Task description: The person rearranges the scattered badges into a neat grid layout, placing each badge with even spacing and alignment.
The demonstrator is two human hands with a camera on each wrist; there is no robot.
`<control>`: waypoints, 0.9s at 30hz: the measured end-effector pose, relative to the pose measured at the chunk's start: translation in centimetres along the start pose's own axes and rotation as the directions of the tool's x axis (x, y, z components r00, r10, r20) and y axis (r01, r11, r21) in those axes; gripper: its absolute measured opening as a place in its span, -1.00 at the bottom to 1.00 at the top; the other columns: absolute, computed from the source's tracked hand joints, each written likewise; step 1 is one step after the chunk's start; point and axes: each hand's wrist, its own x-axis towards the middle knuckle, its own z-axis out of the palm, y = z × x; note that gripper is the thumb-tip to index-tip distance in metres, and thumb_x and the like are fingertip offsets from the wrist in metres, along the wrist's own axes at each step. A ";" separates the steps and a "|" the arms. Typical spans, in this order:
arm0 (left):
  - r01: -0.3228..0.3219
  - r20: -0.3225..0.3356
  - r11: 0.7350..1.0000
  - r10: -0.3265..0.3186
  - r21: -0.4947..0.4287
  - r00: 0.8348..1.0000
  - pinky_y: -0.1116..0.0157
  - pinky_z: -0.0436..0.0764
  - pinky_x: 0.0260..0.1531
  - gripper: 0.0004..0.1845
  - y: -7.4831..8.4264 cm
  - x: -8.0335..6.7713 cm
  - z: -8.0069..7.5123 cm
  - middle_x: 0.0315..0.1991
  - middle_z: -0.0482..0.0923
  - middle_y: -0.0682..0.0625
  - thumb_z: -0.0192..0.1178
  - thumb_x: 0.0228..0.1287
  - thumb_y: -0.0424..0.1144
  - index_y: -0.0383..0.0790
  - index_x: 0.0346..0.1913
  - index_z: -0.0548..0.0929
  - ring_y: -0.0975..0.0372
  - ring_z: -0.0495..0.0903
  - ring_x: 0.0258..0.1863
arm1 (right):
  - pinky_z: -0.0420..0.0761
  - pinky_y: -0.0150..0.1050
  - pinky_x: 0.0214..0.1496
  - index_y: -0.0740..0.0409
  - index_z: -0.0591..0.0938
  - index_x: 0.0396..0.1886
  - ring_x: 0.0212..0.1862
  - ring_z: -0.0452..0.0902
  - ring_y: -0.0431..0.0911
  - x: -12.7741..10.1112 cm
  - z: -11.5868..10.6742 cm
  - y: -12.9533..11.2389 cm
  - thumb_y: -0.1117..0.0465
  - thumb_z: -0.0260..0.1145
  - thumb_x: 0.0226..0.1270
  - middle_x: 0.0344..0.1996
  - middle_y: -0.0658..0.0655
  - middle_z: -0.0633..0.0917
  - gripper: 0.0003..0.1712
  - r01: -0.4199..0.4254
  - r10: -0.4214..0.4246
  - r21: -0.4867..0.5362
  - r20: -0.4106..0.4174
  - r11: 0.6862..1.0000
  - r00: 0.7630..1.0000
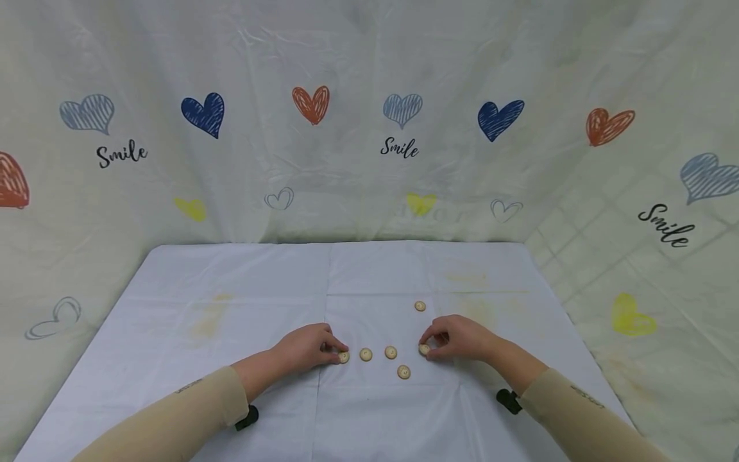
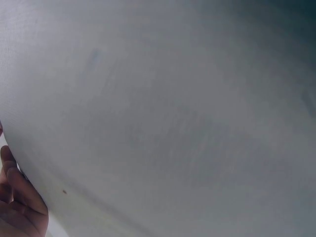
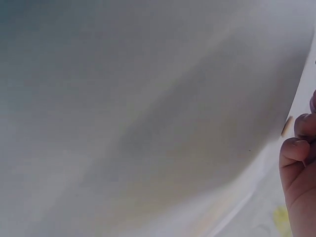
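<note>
Head view shows my left hand [image 1: 306, 347] resting on the bench [image 1: 231, 295], fingers curled so that thumb and forefinger pinch a small round cream-coloured button [image 1: 344, 357] at its fingertips. My right hand [image 1: 458, 338] lies opposite, its fingers bent down and pinching a second cream button [image 1: 424, 350] flat against the white cloth.

Between my two hands sit two more buttons: one [image 1: 365, 354] just beside the button under my left hand, the next [image 1: 390, 352] a little further toward my right. A fifth button [image 1: 403, 371] lies nearer to me than that row, and a sixth [image 1: 419, 306] sits well apart, beyond my right hand.

I judge the step in hand to be lining up the buttons: the two outer ones are being nudged into a row with the middle pair. The next move would call for bringing the two stray buttons into the line without knocking the ones already placed.

Left wrist view is almost all blurred cloth, with only fingertips [image 2: 19, 197] at its lower left edge. Right wrist view shows curled fingers [image 3: 298, 148] and a sliver of button edge [image 3: 287, 126] beside them.

Behind the bench hangs a pale sheet [image 1: 369, 128] printed with hearts.
</note>
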 end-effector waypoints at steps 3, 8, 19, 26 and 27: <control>-0.005 0.001 1.000 0.005 -0.001 1.000 0.39 0.43 -0.39 -0.76 0.0 0.0 0.0 -0.40 0.46 0.30 0.41 0.20 -0.02 0.14 -0.06 0.82 0.44 0.41 -0.43 | 0.46 -0.32 -0.31 -0.23 0.77 -0.21 -0.41 0.40 -0.29 0.4 -0.2 -0.2 0.00 0.52 0.17 -0.53 -0.22 0.52 -0.82 -0.010 0.010 0.007 -0.006 1.000 1.000; -0.006 0.002 1.000 0.006 0.000 1.000 0.40 0.43 -0.39 -0.75 0.1 0.0 0.0 -0.40 0.46 0.31 0.40 0.20 -0.01 0.13 -0.06 0.81 0.45 0.41 -0.43 | 0.43 -0.31 -0.34 -0.24 0.76 -0.22 -0.45 0.39 -0.28 1.6 -0.9 -0.4 0.00 0.50 0.20 -0.58 -0.20 0.50 -0.84 -0.033 0.033 0.013 -0.024 0.999 0.999; -0.010 -0.001 1.000 0.010 0.004 1.000 0.40 0.43 -0.40 -0.75 -0.1 0.0 0.1 -0.41 0.45 0.31 0.40 0.20 -0.01 0.13 -0.05 0.81 0.45 0.41 -0.43 | 0.42 -0.25 -0.31 -0.20 0.76 -0.20 -0.45 0.39 -0.20 6.1 -2.2 -0.3 0.01 0.51 0.19 -0.61 -0.11 0.50 -0.83 -0.120 0.121 0.028 -0.045 0.992 0.992; -0.010 -0.008 1.000 0.010 0.004 1.000 0.40 0.43 -0.39 -0.75 -0.2 0.0 0.1 -0.39 0.46 0.31 0.41 0.20 -0.02 0.13 -0.06 0.81 0.46 0.41 -0.42 | 0.43 -0.21 -0.31 -0.16 0.76 -0.19 -0.42 0.42 -0.13 8.3 -2.7 0.1 0.05 0.52 0.19 -0.53 -0.03 0.56 -0.81 -0.200 0.202 0.061 -0.039 0.978 0.979; -0.009 -0.008 1.000 0.009 0.006 1.000 0.40 0.44 -0.39 -0.75 -0.2 0.0 0.1 -0.39 0.46 0.31 0.41 0.20 -0.02 0.13 -0.06 0.81 0.45 0.41 -0.42 | 0.44 -0.20 -0.31 -0.16 0.77 -0.19 -0.41 0.42 -0.12 8.6 -2.7 0.1 0.06 0.52 0.18 -0.52 -0.03 0.56 -0.81 -0.206 0.209 0.062 -0.037 0.977 0.977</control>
